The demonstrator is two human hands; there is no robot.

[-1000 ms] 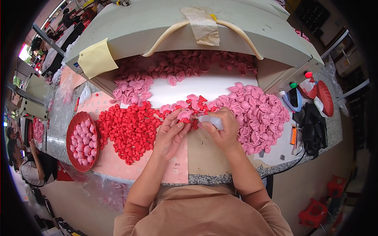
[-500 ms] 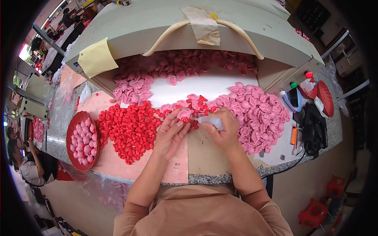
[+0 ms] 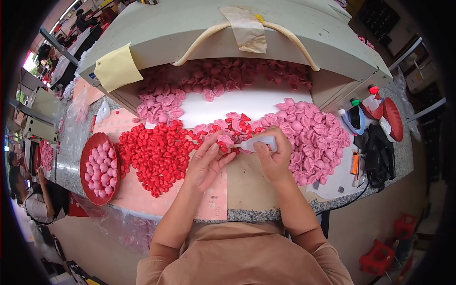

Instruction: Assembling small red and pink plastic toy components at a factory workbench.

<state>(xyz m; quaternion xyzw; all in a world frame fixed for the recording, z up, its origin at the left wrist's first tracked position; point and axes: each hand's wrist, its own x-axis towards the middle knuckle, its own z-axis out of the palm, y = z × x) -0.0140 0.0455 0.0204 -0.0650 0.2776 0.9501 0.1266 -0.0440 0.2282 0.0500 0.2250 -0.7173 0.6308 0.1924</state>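
Note:
My left hand pinches a small pink cup-shaped piece between thumb and fingers at the middle of the bench. My right hand grips a small white squeeze bottle, its nozzle pointing left at that piece. A heap of small red pieces lies left of my left hand. A bigger heap of pink pieces lies right of my right hand. More pink pieces fill the mouth of the grey machine behind.
A red dish with pink pieces stands at the left. The grey machine housing with a taped hose spans the back. Red and green buttons, black cloth and an orange lighter sit right. Another person sits far left.

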